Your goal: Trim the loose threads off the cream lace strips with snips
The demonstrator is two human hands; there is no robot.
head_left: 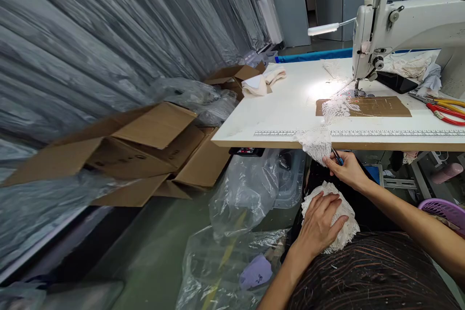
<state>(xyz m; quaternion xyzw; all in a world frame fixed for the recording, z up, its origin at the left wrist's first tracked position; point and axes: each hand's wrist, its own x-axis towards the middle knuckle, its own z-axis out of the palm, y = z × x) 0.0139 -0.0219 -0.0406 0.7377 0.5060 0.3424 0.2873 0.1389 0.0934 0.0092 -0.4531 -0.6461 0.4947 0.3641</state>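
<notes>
My left hand [321, 225] lies flat with its fingers spread on a crumpled white lace piece [347, 232] in my lap. At the table's front edge my right hand [345, 169] is closed on small dark thread snips [337, 156] with a blue part, mostly hidden by the fingers. Its fingertips also touch the lower end of a white lace strip [316, 143]. That strip hangs over the edge and runs back across the table towards the needle of the white sewing machine [363, 53].
Brown tape [385, 106] and a printed ruler [276, 133] mark the white table [250, 118]. Red-handled pliers [441, 111] lie at right, folded cream fabric [256, 85] at left. Open cardboard boxes [145, 150] and clear plastic bags [243, 193] are left; a purple basket [441, 210] is right.
</notes>
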